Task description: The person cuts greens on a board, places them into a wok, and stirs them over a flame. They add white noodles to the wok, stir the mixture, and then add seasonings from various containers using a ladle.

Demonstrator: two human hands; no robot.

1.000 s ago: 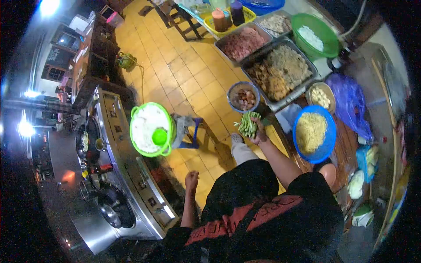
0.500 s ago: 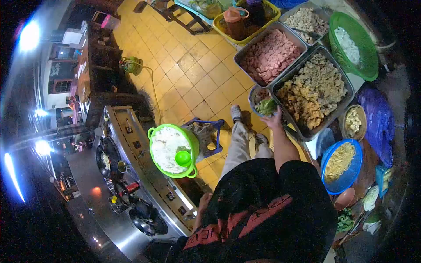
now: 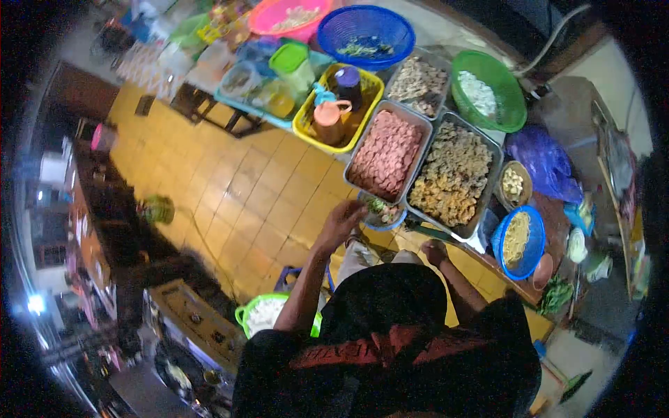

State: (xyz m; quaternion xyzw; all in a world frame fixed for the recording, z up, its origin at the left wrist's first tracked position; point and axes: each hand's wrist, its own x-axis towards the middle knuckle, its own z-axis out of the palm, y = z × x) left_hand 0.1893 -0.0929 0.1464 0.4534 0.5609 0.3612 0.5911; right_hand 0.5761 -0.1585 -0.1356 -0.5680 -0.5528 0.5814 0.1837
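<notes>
My left hand (image 3: 341, 221) reaches out at the left side of a small blue-rimmed bowl (image 3: 385, 225), fingers stretched and slightly bent. Greens and some pale pieces lie in this bowl, which sits at the counter's near edge. My right hand (image 3: 435, 252) is closed, low in front of the deep metal tray of brown and orange crumbly food (image 3: 454, 171); what it holds, if anything, is hidden. Beyond the bowl stands a metal tray of pink sliced meat (image 3: 387, 150).
A blue basket of noodles (image 3: 518, 240) and a wicker bowl (image 3: 514, 187) stand to the right. Behind are a green basket (image 3: 512, 115), a blue basket (image 3: 369, 59) and a yellow tub (image 3: 306, 132) with jugs. A green tub of rice (image 3: 244, 317) stands by the stove at left.
My view has turned toward the counter. My left hand has risen from beside the stove to the small bowl. My right hand has drawn back from that bowl toward my body and closed.
</notes>
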